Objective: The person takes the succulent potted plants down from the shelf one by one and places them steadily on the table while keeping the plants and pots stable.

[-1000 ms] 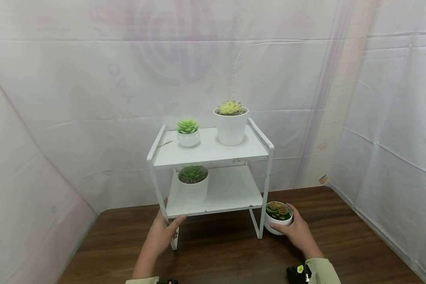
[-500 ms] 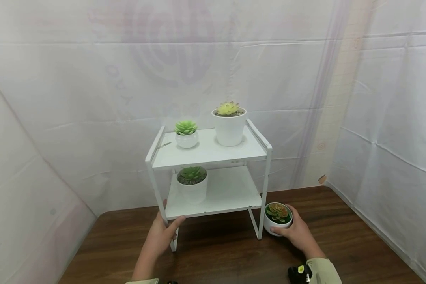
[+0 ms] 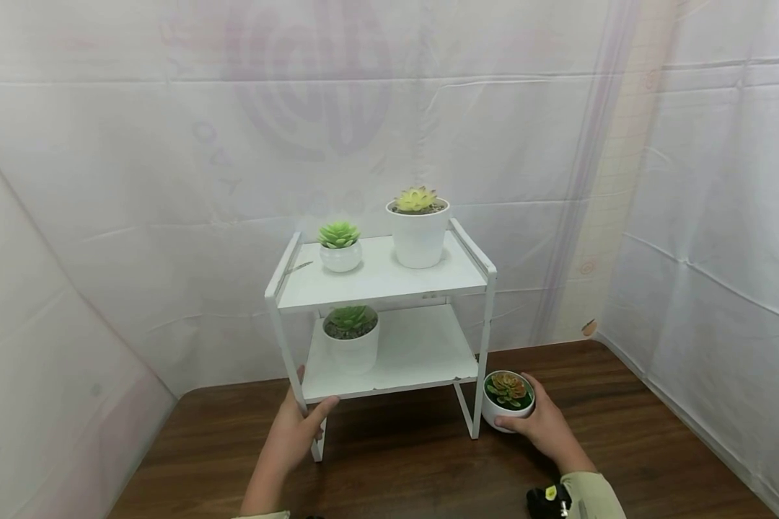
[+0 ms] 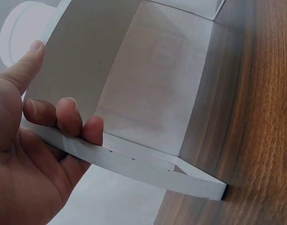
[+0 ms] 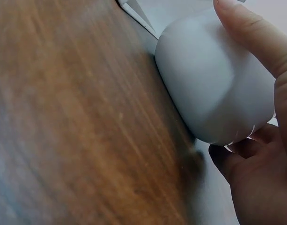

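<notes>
A white two-tier shelf rack stands on the brown wooden table. My left hand grips its front left leg just under the lower shelf; in the left wrist view the fingers curl round the white frame and the thumb lies along the shelf edge. Beside the rack's right leg, my right hand holds a small round white pot with an orange-green succulent. Thumb and fingers span the pot from opposite sides, low over the table.
On the top shelf stand a small potted green succulent and a larger white pot with a yellowish succulent. A dark green potted succulent sits at the left of the lower shelf. White printed sheeting hangs behind and at both sides.
The head view has shifted very slightly. Both hands keep their holds on the rack leg and the small pot, with no clear movement of either.
</notes>
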